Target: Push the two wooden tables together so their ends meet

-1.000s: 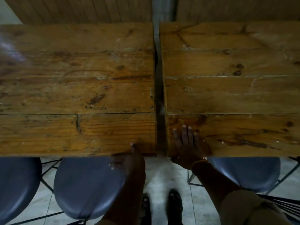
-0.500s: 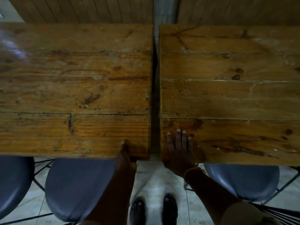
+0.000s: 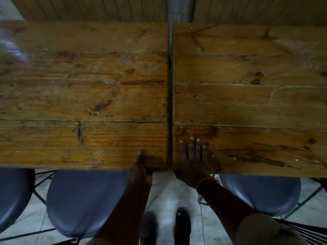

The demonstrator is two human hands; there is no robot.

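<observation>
**Two plank desks, a thin gap left to shut**

The left desk (image 3: 83, 96) and the right desk (image 3: 251, 96) sit end to end in front of me, with only a narrow dark slit (image 3: 170, 103) between their ends, running from the near edge to the far one. Their near edges do not quite line up; the right one sits a touch closer to me.

My left hand (image 3: 140, 171) hooks the near edge of the left desk close to its corner: the thumb lies on top, the other fingers are under the board, so I cannot tell how tightly they curl. My right hand (image 3: 192, 160) lies flat on the right desk just beside the slit, fingers (image 3: 191, 147) stretched out and close together, holding nothing.

These are thick, stiff planks, and I judge them heavy, likely to drag on the tiled floor (image 3: 164, 191). The worn varnish looks slick, so a flat palm may slide; a grip over the edge near the corner should bite better. Blue stools (image 3: 85, 200) stand tucked under both, and could snag the legs.
</observation>
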